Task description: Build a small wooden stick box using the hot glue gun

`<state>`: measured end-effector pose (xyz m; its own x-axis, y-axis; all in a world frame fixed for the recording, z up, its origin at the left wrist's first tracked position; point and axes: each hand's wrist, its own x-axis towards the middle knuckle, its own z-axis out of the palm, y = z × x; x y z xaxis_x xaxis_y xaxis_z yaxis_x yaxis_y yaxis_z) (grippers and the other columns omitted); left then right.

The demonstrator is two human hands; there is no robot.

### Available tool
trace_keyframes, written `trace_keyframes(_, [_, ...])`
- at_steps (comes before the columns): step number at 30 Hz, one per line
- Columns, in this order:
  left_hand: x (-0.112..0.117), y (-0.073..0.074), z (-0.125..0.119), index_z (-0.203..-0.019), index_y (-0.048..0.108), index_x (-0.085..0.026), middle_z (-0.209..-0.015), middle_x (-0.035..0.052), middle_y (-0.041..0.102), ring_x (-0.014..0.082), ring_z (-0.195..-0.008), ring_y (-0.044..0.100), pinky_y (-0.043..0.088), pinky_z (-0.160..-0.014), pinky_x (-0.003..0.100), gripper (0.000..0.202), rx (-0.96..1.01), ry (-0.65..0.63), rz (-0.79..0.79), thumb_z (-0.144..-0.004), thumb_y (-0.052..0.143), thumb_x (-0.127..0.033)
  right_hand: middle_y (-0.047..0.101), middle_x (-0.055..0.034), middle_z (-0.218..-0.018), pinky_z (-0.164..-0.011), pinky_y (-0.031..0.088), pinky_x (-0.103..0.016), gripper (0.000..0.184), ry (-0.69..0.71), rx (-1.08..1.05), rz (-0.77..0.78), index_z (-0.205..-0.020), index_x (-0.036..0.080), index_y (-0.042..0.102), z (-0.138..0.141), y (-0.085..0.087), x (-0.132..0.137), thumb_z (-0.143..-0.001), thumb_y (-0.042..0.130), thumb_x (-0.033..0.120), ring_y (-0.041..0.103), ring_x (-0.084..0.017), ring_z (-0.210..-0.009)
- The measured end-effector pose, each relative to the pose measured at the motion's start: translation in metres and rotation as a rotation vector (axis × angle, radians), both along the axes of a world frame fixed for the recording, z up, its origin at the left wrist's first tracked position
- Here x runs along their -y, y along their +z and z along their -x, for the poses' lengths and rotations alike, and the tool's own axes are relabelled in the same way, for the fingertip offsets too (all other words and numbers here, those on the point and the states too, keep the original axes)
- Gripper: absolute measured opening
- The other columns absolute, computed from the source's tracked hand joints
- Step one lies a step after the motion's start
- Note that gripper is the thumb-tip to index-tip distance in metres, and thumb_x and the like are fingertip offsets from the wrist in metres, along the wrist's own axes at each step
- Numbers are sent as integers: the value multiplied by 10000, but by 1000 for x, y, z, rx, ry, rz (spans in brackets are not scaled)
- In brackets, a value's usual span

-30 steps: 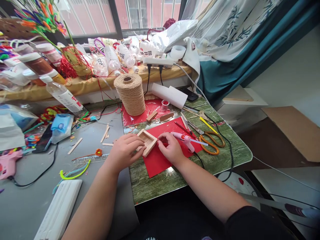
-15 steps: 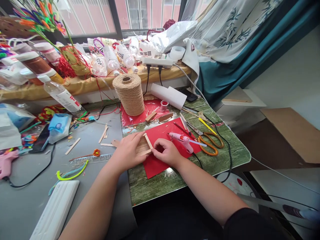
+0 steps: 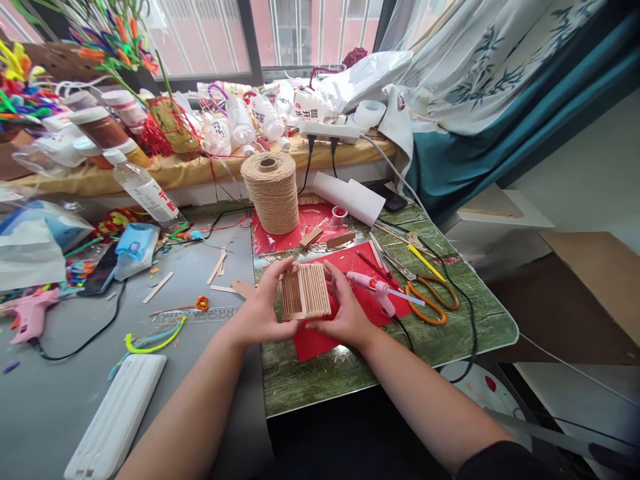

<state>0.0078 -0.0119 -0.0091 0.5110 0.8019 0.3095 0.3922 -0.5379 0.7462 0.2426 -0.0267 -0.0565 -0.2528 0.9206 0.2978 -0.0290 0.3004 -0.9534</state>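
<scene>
Both my hands hold a small box of wooden craft sticks (image 3: 306,291) lifted above the red paper sheet (image 3: 320,337). My left hand (image 3: 263,308) grips its left side, fingers curled round the edge. My right hand (image 3: 344,312) grips its right side and bottom. The box's flat slatted face is turned up toward me. A pink glue gun (image 3: 376,288) lies just right of my right hand.
Orange-handled scissors (image 3: 430,298) and a yellow pencil (image 3: 425,261) lie right of the glue gun. A twine spool (image 3: 273,192) stands behind. Loose wooden sticks (image 3: 218,265), a second pink glue gun (image 3: 30,317), bottles and pipe cleaners crowd the grey table (image 3: 65,393) at left.
The stick box was pressed on the red sheet under both hands. Now both hands have lifted it and turned its slatted face upward.
</scene>
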Motion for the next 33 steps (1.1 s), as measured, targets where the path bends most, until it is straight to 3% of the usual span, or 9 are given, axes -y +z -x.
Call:
trace_keyframes(4, [1,3,-1,-1678,177,-289,-1688,145,328,366,-1570,344,308,-1317,579,1088,-56,-20,-4,-777,780,-213,477,-149,-1621,-1179,503,-513,1169,2,15,-39,-1643,345,298,-2,0,3,-696,973,455,566,-345,-1424])
trace_keyframes(12, [-4,14,2,-1707,129,-314,-1752,123,255,379,-1618,255,261,-1326,604,1102,-153,-7,-4,-838,805,-341,459,-159,-1596,-1165,500,-584,1124,-227,143,-239,-1597,336,340,-9,-3,-1,-683,983,453,548,-383,-1410])
trace_keyframes(19, [-15,-2,9,-1619,425,-316,-1667,100,443,360,-1562,380,301,-1305,599,751,203,-146,125,-935,708,-443,465,-140,-1513,-1101,554,-552,1166,-199,81,-225,-1551,355,336,-5,-11,-1,-611,1006,519,600,-352,-1310])
trace_keyframes(27, [-15,-7,3,-1632,422,-339,-1702,77,400,388,-1589,323,237,-1331,605,977,262,-222,207,-789,847,-593,450,-124,-1509,-1121,541,-548,1197,-118,21,-217,-1544,369,355,-2,-13,0,-564,1023,531,559,-353,-1349])
trace_keyframes(33, [-15,-12,-1,-1625,418,-353,-1700,82,397,393,-1586,320,238,-1332,599,1083,283,-217,252,-695,953,-500,462,-115,-1498,-1121,534,-541,1170,-117,-10,-209,-1535,369,367,-3,-14,0,-576,1015,543,559,-350,-1349])
